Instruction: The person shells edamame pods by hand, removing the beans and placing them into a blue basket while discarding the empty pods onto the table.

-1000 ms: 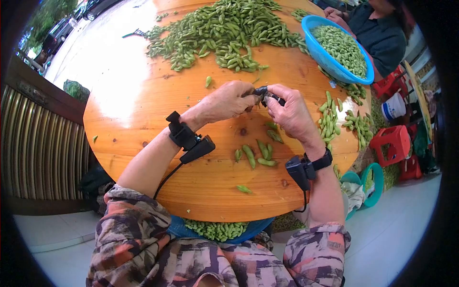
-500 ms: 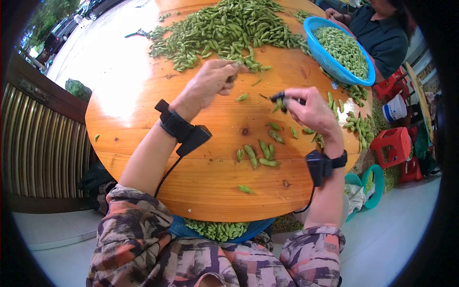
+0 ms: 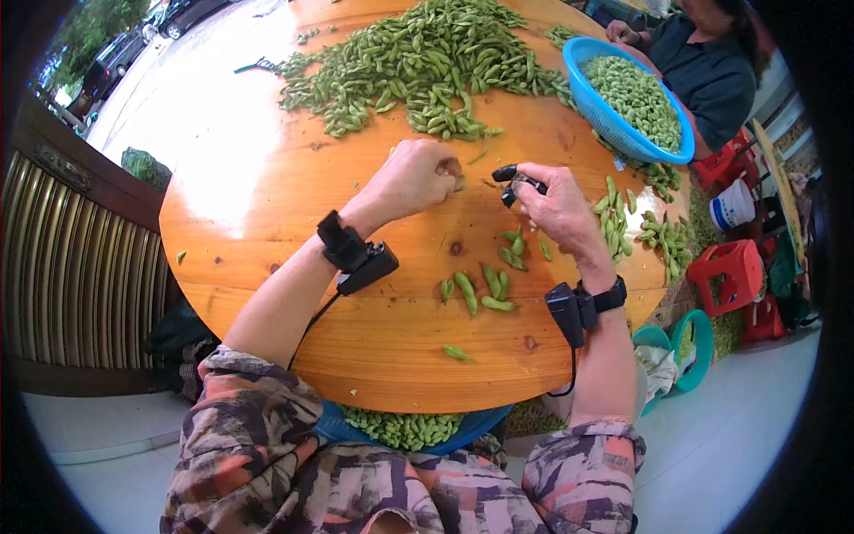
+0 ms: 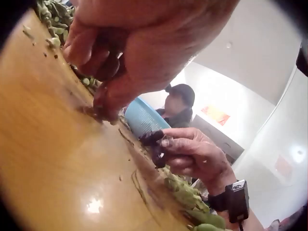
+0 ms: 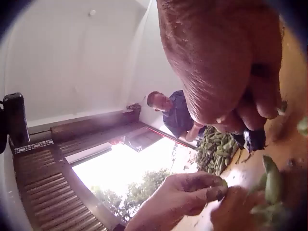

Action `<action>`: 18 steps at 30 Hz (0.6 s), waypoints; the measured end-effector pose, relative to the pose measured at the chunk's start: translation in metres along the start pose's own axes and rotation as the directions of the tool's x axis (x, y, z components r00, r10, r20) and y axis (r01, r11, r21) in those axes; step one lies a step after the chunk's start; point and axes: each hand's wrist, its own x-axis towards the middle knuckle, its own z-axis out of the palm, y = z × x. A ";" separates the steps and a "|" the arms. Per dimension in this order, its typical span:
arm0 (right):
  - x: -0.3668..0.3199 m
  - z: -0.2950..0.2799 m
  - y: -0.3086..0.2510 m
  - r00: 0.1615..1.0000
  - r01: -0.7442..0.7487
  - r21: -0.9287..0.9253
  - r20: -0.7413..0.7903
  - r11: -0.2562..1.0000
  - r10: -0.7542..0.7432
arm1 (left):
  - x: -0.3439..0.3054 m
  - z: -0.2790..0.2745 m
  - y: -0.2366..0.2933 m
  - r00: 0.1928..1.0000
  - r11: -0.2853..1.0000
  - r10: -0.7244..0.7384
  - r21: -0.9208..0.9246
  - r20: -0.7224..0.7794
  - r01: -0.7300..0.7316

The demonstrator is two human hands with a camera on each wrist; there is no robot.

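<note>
My left hand [image 3: 411, 181] is low over the table's middle, fingers curled in a pinch. Between its thumb and fingertips shows the green end of a bean pod [image 5: 223, 183], mostly hidden by the fingers. Just to the right, my right hand [image 3: 562, 212] grips a small black two-pronged tool [image 3: 505, 173], its prongs spread and pointing toward the left hand. Some loose pods [image 3: 512, 259] lie below the right hand. Several more pods [image 3: 465, 293] are nearer to me. Beyond both hands spreads a large heap of pods [image 3: 427, 53].
The round wooden table [image 3: 391, 343] carries a blue basket [image 3: 583, 93] of pods at far right, near a seated person [image 3: 712, 71]. Small pod piles [image 3: 667, 236] line the right side. Below the front edge is another blue basket [image 3: 480, 420]. Red stools [image 3: 734, 271] stand right.
The left hand left the black tool, reached toward the heap, then came back to where a loose pod lay. The right hand drew right with the tool; a pod at it dropped among the loose ones.
</note>
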 end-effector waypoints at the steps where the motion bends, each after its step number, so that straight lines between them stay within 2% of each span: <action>1: -0.001 0.004 -0.002 1.000 -0.024 0.160 -0.012 0.987 0.026 | 0.000 0.000 0.002 0.997 0.964 -0.073 -0.256 0.027 0.078; 2: -0.002 0.008 -0.005 0.998 -0.046 0.316 -0.019 0.948 0.054 | 0.001 0.001 0.003 0.988 0.857 -0.137 -0.491 0.074 0.155; 3: -0.003 0.010 -0.008 0.998 -0.045 0.316 -0.022 0.948 0.054 | 0.001 0.005 0.001 0.988 0.858 -0.134 -0.491 0.074 0.153; 4: -0.003 0.012 -0.011 0.997 -0.061 0.448 -0.012 0.892 0.075 | 0.001 0.011 -0.001 0.986 0.586 -0.091 -0.793 0.141 0.168; 5: -0.003 0.014 -0.014 0.996 -0.077 0.571 0.001 0.817 0.093 | 0.001 0.017 -0.003 0.982 0.215 -0.025 -0.958 0.186 0.187; 6: -0.003 0.016 -0.014 0.996 -0.077 0.571 0.001 0.817 0.093 | 0.000 0.018 0.001 0.982 0.215 -0.025 -0.959 0.186 0.187; 8: -0.002 0.019 -0.013 0.996 -0.052 0.669 -0.016 0.742 0.084 | -0.002 0.023 0.010 0.955 0.105 -0.096 -0.951 0.280 0.289; 12: -0.002 0.022 -0.011 0.996 -0.075 0.712 0.025 0.698 0.082 | -0.002 0.032 0.011 0.975 0.104 -0.102 -0.973 0.198 0.208; 14: -0.003 0.026 -0.013 0.992 -0.115 0.783 0.062 0.611 0.107 | -0.001 0.033 0.011 0.964 0.274 -0.205 -0.936 0.168 0.222; 15: -0.002 0.025 -0.013 0.992 -0.115 0.784 0.062 0.610 0.106 | -0.001 0.034 0.012 0.964 0.275 -0.205 -0.936 0.169 0.222; 17: -0.002 0.025 -0.013 0.992 -0.119 0.838 0.085 0.532 0.089 | -0.001 0.037 0.014 0.965 0.591 -0.261 -0.795 -0.029 0.135; 18: -0.002 0.025 -0.013 0.992 -0.119 0.839 0.085 0.532 0.089 | 0.000 0.038 0.014 0.965 0.591 -0.261 -0.795 -0.029 0.136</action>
